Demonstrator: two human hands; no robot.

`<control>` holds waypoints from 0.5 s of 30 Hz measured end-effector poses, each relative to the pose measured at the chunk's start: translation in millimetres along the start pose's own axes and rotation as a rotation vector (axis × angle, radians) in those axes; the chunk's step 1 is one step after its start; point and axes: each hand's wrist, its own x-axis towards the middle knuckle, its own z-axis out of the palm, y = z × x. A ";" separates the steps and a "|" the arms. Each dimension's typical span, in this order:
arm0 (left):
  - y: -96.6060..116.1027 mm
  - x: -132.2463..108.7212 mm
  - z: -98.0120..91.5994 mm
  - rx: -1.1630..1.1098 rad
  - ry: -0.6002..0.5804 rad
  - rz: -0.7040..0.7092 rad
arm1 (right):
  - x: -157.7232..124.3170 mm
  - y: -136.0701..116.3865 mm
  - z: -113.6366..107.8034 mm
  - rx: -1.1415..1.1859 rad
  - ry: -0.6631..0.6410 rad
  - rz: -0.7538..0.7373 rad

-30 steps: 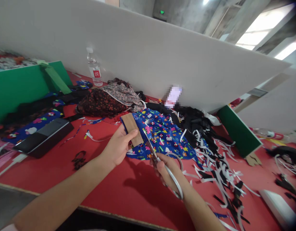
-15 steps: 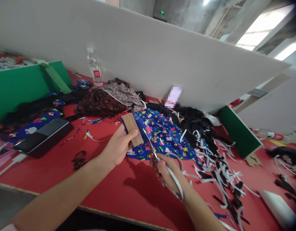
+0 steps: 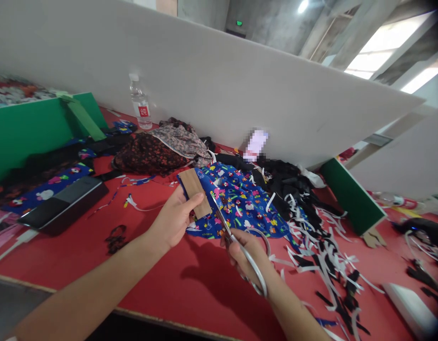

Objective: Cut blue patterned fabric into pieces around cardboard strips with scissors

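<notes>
Blue cartoon-print fabric (image 3: 247, 208) spreads over the red table in front of me. My left hand (image 3: 178, 213) is closed on a flat brown cardboard piece (image 3: 195, 189), thumb on top, with the fabric's edge lying behind and under it. In my right hand (image 3: 245, 253) is a pair of scissors (image 3: 252, 265) with large pale handles. Their blades point up and left across the fabric, just right of the cardboard. From this angle I cannot tell whether the blades are cutting the cloth.
Black and white fabric scraps (image 3: 325, 251) litter the right side. Behind lie a dark floral cloth (image 3: 151, 151) and a water bottle (image 3: 141, 104) against a pale partition (image 3: 205, 76). A black box-shaped device (image 3: 64, 203) and a brown hair tie (image 3: 116, 238) sit left; a phone (image 3: 255, 144) leans at the back.
Both hands keep their grips in nearly the same place. The scissors have shifted very slightly left and down, and the view has tilted a little.
</notes>
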 end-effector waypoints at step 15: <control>-3.6 -2.3 1.6 0.013 -0.033 -0.055 | 0.6 3.1 0.9 0.046 -0.024 -0.021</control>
